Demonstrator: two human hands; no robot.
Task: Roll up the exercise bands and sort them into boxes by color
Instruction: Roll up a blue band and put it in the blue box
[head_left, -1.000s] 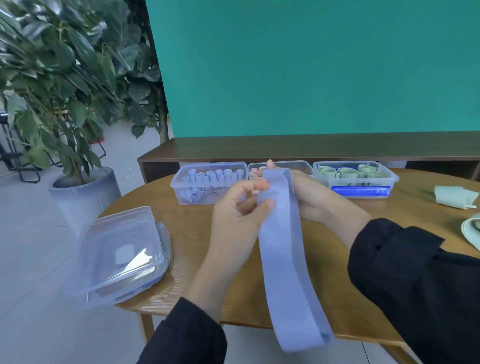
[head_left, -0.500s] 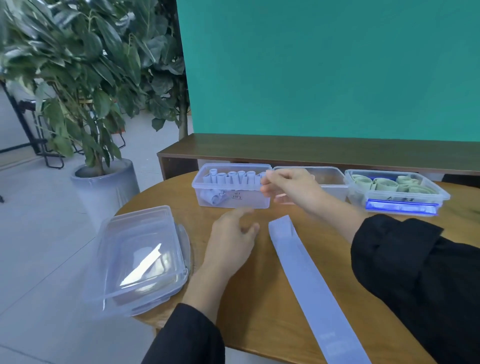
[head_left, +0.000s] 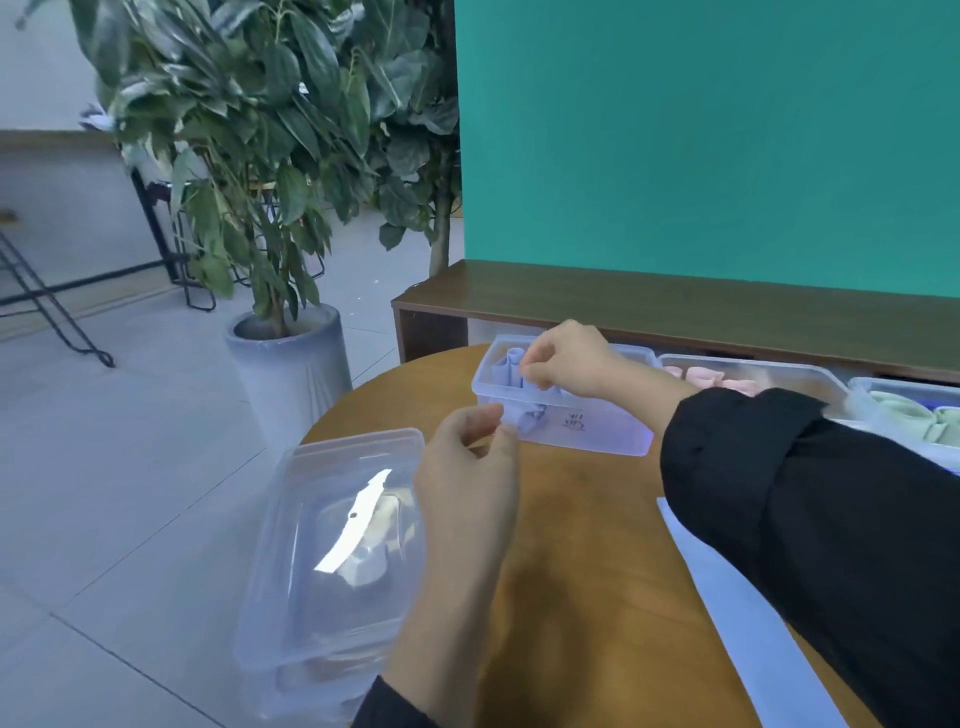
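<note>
Two hands at three boxes, one flat blue band.
Right hand (head_left: 566, 364), now reaching over the blue-roll box (head_left: 566, 421), pinches rolls; left hand (head_left: 470, 467), half-curled and empty, has risen; blue band (head_left: 737, 613) lies lower right on the desk (head_left: 587, 545).

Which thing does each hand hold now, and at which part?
The right hand pinches the top of a blue roll standing in the box. The left hand seems to hold nothing.

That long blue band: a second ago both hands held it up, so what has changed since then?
Both hands let go of the blue band; it now lies flat on the table. The right hand moved to the box of blue rolls and pinches something there. The left hand hovers beside that box. The boxes and the stack of lids stayed put.
</note>
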